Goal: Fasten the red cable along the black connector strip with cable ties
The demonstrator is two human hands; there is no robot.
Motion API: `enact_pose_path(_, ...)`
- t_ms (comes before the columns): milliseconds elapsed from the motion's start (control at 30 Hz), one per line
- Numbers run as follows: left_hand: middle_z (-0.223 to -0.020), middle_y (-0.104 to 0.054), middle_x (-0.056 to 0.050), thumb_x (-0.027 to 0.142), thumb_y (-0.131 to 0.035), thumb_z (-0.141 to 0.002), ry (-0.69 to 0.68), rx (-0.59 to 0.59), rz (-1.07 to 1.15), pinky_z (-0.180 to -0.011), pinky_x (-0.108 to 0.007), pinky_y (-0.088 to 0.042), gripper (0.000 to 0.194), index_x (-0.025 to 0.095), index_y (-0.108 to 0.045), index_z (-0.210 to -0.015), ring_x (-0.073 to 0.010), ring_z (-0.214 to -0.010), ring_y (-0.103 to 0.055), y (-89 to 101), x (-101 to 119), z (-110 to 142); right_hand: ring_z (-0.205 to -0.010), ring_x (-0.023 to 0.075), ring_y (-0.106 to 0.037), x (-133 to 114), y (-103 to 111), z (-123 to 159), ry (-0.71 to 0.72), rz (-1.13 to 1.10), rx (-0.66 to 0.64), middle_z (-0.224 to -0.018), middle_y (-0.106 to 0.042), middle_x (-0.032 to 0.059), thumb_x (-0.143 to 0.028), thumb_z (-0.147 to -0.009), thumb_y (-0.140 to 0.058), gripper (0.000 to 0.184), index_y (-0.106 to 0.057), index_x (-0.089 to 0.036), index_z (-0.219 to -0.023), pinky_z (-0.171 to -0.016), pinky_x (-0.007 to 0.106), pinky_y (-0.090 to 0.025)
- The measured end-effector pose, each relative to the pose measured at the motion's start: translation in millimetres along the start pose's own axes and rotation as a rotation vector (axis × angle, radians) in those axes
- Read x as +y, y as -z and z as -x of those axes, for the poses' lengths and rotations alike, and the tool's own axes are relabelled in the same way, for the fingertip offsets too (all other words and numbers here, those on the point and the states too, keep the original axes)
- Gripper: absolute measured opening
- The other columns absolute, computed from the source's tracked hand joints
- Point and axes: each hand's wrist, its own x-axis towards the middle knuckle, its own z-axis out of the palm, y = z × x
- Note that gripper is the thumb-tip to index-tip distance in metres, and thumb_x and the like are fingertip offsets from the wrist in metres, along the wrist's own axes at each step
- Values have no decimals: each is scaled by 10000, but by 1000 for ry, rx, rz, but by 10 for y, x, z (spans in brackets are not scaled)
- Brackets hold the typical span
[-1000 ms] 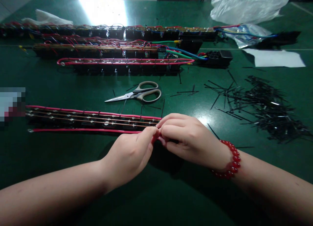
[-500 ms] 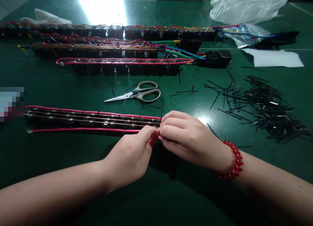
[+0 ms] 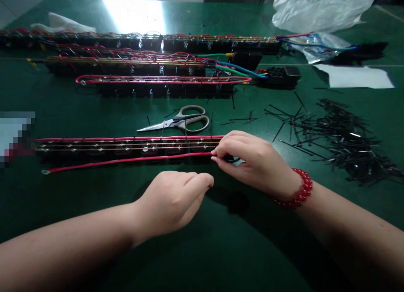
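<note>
My right hand (image 3: pixel 249 155) pinches a red wire (image 3: pixel 142 159) between thumb and fingertips near the right end of a long black strip (image 3: pixel 107 153). Thin copper-coloured rods and shiny solder points run along this strip, and a second red wire (image 3: pixel 94 139) lies along its far edge, with several black cable ties standing up there. The front red wire ends at the left in a metal ring terminal (image 3: pixel 46 172), apart from the strip. Closed, with thumb and fingers together, my left hand (image 3: pixel 176 199) hovers in front of the strip; nothing shows in it.
Scissors (image 3: pixel 176 121) lie behind the strip. A heap of black cable ties (image 3: pixel 344 136) spreads at the right. Further back are several wired strips (image 3: pixel 164 83), a black connector block (image 3: pixel 284 77), white paper (image 3: pixel 360 76) and clear plastic bags (image 3: pixel 322 10) on the green table (image 3: pixel 221 14).
My left hand has come away from the strip toward me, parting from my right hand. My right hand has shifted slightly up, and the strip's right end has moved away from me.
</note>
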Motion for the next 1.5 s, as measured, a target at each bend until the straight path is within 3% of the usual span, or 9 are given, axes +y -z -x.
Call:
enact_pose_path(100, -812, -682, -18, 133, -476, -941, -52, -27, -51, -579, -291, -466, 114, 163, -542, -1029, -167, -659, -642, -15, -42, -10, -921, 204, -631, 1, 27, -8, -42, 20, 47, -987, -699, 61, -177, -873, -623, 118, -613, -198, -988, -815, 345, -527)
enact_pose_path(200, -842, -690, -34, 136, -513, -929, -99, 17, -107, -621, -308, -485, 93, 159, -563, -1005, -179, -704, -640, 7, -63, -22, -1146, 276, -579, 25, 57, -13, -83, 133, 5, -1221, -653, 102, -258, -804, -732, 402, -574, -200, -1169, -1000, 447, -473)
enact_pose_path(300, -898, -698, -43, 134, -565, -906, -94, 112, -197, -711, -345, -492, 103, 162, -582, -1004, -201, -789, -630, 47, -106, -50, -1178, 316, -570, 34, 95, 15, -273, 232, -141, -1303, -607, 137, -321, -743, -797, 695, -478, -173, -1342, -986, 469, -487)
enact_pose_path(400, -1008, -708, -52, 135, -609, -880, -47, 200, -290, -823, -385, -483, 171, 169, -597, -1047, -226, -906, -628, 70, -140, -83, -1056, 306, -633, 13, 150, 57, -458, 284, -296, -1180, -661, 110, -352, -786, -754, 592, -517, -192, -1305, -865, 427, -532)
enact_pose_path(500, -1170, -685, -89, 176, -612, -887, 28, 201, -345, -955, -419, -455, 263, 156, -592, -1148, -259, -1085, -607, 66, -143, -101, -949, 276, -660, -5, 205, 73, -511, 311, -358, -1056, -688, 72, -346, -813, -727, 398, -598, -227, -1171, -778, 379, -527)
enact_pose_path(700, -1430, -538, -160, 316, -544, -940, 190, 96, -408, -1107, -508, -359, 474, 103, -494, -1360, -320, -1323, -485, 30, -163, -103, -865, 238, -665, 10, 203, 45, -418, 211, -361, -983, -701, 49, -313, -729, -820, 401, -637, -229, -1076, -699, 322, -489)
enact_pose_path(933, -1231, -674, -124, 319, -472, -985, 176, 5, -425, -945, -475, -466, 384, 104, -578, -1285, -289, -1083, -626, 42, -165, -114, -730, 187, -651, -33, 184, -25, -357, 57, -478, -880, -713, 15, -424, -706, -837, 400, -610, -216, -961, -561, 256, -409)
enact_pose_path(1100, -1199, -686, -115, 294, -466, -994, 156, 20, -436, -875, -442, -478, 351, 109, -588, -1265, -274, -1043, -642, 43, -182, -117, -724, 182, -656, 76, 195, -40, -293, -5, -478, -910, -726, 30, -525, -717, -799, 470, -625, -209, -1018, -581, 256, -421)
enact_pose_path(1500, -1205, -679, -119, 274, -447, -994, 185, 0, -442, -864, -446, -471, 350, 116, -584, -1274, -277, -1041, -630, 54, -186, -128, -831, 162, -683, 357, 67, 30, -82, -350, -343, -1028, -727, 59, -477, -803, -724, 486, -626, -167, -1165, -724, 260, -518)
